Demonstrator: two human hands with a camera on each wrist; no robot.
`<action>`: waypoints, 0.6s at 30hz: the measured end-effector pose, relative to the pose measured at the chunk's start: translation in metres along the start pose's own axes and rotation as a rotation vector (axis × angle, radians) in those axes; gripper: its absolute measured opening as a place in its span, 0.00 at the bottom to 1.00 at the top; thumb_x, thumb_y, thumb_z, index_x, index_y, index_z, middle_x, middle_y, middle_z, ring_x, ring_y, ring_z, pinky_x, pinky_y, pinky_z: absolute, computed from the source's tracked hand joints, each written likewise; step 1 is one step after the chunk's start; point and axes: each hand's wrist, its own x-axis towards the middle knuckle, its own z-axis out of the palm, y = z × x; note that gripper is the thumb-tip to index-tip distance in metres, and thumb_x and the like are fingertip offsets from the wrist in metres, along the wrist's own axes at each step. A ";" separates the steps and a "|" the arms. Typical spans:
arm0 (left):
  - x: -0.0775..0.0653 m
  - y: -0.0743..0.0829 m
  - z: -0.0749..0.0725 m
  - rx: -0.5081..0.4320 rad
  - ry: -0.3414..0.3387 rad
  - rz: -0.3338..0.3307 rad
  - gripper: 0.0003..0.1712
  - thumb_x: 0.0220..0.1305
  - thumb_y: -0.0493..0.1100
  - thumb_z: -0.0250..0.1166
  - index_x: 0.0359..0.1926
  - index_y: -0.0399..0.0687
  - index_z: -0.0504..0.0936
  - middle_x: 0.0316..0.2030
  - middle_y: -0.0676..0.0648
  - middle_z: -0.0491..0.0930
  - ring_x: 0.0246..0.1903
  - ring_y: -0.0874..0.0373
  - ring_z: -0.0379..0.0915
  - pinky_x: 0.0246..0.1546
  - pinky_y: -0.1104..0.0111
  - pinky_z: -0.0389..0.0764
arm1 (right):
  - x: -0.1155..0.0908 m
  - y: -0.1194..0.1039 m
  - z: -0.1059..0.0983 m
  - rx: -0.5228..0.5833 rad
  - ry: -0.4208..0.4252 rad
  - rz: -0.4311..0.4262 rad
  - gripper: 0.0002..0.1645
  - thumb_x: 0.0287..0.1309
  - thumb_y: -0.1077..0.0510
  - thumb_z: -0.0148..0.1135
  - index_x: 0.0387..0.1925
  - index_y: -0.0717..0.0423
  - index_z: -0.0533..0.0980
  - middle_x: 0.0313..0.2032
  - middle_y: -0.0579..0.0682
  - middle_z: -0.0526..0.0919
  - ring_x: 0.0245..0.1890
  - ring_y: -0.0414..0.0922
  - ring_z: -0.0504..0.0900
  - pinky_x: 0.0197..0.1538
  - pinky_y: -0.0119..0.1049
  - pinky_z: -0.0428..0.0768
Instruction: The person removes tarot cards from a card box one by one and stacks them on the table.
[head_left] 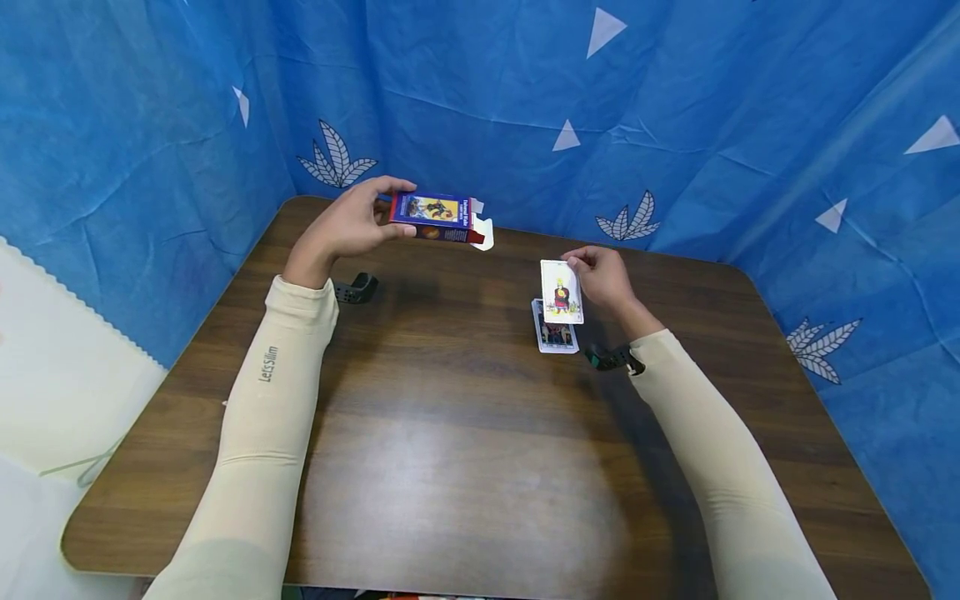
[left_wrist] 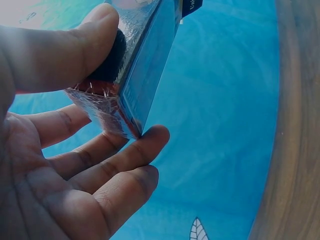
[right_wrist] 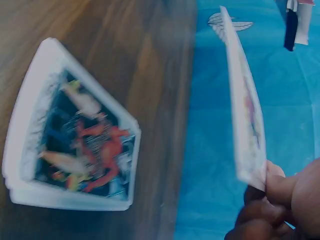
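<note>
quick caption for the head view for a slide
Left hand holds an open card box above the table; right hand lifts one card over the deck.

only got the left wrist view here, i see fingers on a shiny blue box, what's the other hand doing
Observer: The right hand pinches a single card by its edge, lifted off the table.
Operator: any more cards around
Observer: Yes, a small face-up stack lies on the table right below that card.
Operator: is my box open or closed
Observer: Open; the head view shows the card box held in the air by the left hand, its white end flap hanging out toward the right hand.
</note>
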 end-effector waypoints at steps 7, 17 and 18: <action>0.002 0.001 -0.001 -0.001 -0.013 -0.012 0.39 0.63 0.49 0.68 0.72 0.48 0.63 0.67 0.38 0.65 0.59 0.42 0.67 0.62 0.50 0.72 | -0.003 0.015 0.007 -0.073 -0.111 0.082 0.16 0.72 0.56 0.53 0.51 0.59 0.82 0.48 0.59 0.83 0.40 0.49 0.77 0.38 0.36 0.76; 0.002 0.002 -0.001 -0.008 -0.014 -0.022 0.40 0.63 0.49 0.68 0.72 0.48 0.63 0.68 0.38 0.64 0.60 0.42 0.66 0.64 0.51 0.70 | -0.005 0.032 0.013 -0.102 -0.144 0.126 0.16 0.72 0.54 0.54 0.50 0.59 0.81 0.40 0.58 0.81 0.29 0.46 0.77 0.27 0.32 0.74; 0.002 0.002 -0.001 -0.008 -0.014 -0.021 0.40 0.63 0.49 0.68 0.72 0.48 0.63 0.67 0.39 0.64 0.60 0.42 0.66 0.64 0.51 0.70 | -0.005 0.033 0.013 -0.098 -0.141 0.118 0.16 0.72 0.55 0.54 0.50 0.60 0.81 0.40 0.59 0.81 0.29 0.46 0.77 0.28 0.32 0.75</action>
